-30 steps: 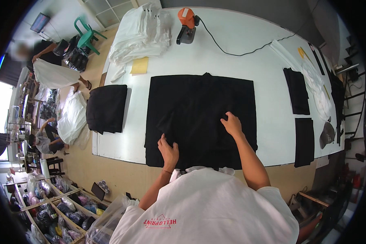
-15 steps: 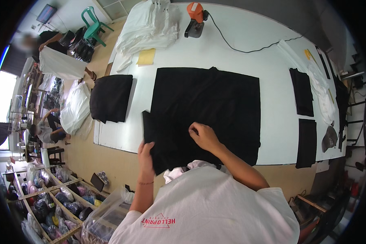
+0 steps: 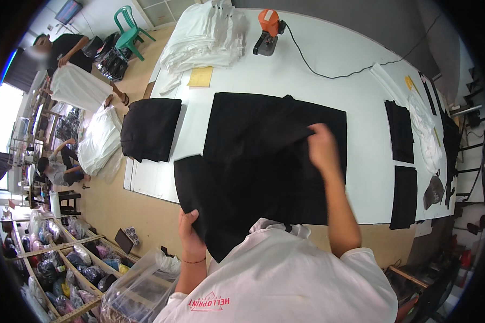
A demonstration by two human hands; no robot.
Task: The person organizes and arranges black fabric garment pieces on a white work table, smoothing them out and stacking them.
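Observation:
Black cloth (image 3: 275,188) lies spread in front of me on the white table, its near part lifted toward my body. My left hand (image 3: 191,231) is closed on its left edge, thumb on top, and a flap of the cloth stands up above the wrist. At the right, my right hand (image 3: 323,148) pinches a raised bit of the cloth, with a fold stretching from it toward the left. The right hand is somewhat blurred. A folded black cloth stack (image 3: 152,129) lies left of the spread cloth.
The white table (image 3: 312,89) bears white garments (image 3: 202,40), a yellow pad (image 3: 200,76), an orange-and-black corded tool (image 3: 268,32), folded black pieces (image 3: 403,196) and a grey cap (image 3: 434,192). Two people are at the far left. Bins of bagged goods (image 3: 64,269) stand at lower left.
My right hand has moved up and to the right, now pinching and raising the cloth. My left hand has drawn the cloth's left edge slightly down and left.

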